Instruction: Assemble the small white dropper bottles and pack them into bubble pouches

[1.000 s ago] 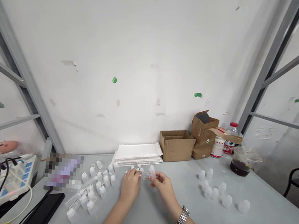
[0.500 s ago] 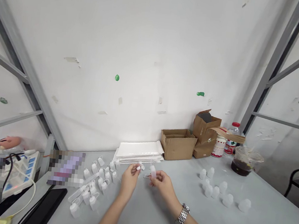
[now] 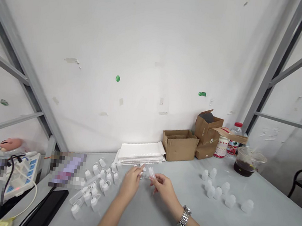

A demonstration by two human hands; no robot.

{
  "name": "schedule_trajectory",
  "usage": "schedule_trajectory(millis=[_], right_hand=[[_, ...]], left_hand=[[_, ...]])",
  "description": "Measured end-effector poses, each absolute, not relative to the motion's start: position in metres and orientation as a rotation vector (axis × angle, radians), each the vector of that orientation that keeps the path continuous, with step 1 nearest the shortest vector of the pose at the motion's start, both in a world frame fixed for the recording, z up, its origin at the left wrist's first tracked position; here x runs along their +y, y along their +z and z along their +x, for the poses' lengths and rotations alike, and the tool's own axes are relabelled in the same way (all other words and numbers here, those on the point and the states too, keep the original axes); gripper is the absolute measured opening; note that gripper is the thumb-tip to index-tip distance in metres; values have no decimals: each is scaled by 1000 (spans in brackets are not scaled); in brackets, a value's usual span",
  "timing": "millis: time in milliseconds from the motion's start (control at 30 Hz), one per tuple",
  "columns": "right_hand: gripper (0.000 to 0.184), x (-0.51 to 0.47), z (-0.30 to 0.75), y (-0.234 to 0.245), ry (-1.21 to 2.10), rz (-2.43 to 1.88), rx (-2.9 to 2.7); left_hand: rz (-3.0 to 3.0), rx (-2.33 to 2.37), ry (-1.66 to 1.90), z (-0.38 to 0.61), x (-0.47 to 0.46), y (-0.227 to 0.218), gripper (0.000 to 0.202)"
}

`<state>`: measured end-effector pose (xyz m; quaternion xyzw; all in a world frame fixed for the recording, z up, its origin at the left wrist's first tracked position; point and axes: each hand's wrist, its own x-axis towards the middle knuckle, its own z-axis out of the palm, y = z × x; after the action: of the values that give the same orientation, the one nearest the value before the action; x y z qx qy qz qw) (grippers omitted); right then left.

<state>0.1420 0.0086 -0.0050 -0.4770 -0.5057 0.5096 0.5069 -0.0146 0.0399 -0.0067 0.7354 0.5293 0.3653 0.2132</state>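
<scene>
My right hand pinches a small translucent plastic bottle, tilted, its upper end toward my left hand. My left hand has its fingers bent beside small white plastic pieces; whether it grips one of them is hard to make out. Left of that hand stand several small translucent bottles with white looped caps, some upright and some lying down. Several frosted translucent caps or cups are spread over the right side of the table.
White flat packs lie stacked against the wall, beside an open cardboard box and a brown carton. At the right stands a plastic cup of dark drink. On the left are a black slab and a power strip with cables.
The bottle in my right hand has tilted and shifted slightly left. My left fingers have stretched a little over the small white pieces they were pinching at.
</scene>
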Motion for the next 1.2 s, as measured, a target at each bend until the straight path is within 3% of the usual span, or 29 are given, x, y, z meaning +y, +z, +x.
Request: schedule_trajectory(millis=[200,400,667,967,1200], right_hand=[[45,10,144,-9,1161,-1142,-1243],[29,11,146,-14,1088,-1234,-1311],[26,10,144,-13,1112,-1231,-1315],[39,7,143,-5,1122,-1204,-1273],[33,6,142,-6,1152,-1179,-1232]], left_hand=[[2524,1395,762,-19,32,2,48],[2498,1572,785,-23,33,4,52],[2532,1544,712,-25,32,7,46],[2269,1535,1248,-27,37,11,39],[1929,1640,1203,-22,40,6,29]])
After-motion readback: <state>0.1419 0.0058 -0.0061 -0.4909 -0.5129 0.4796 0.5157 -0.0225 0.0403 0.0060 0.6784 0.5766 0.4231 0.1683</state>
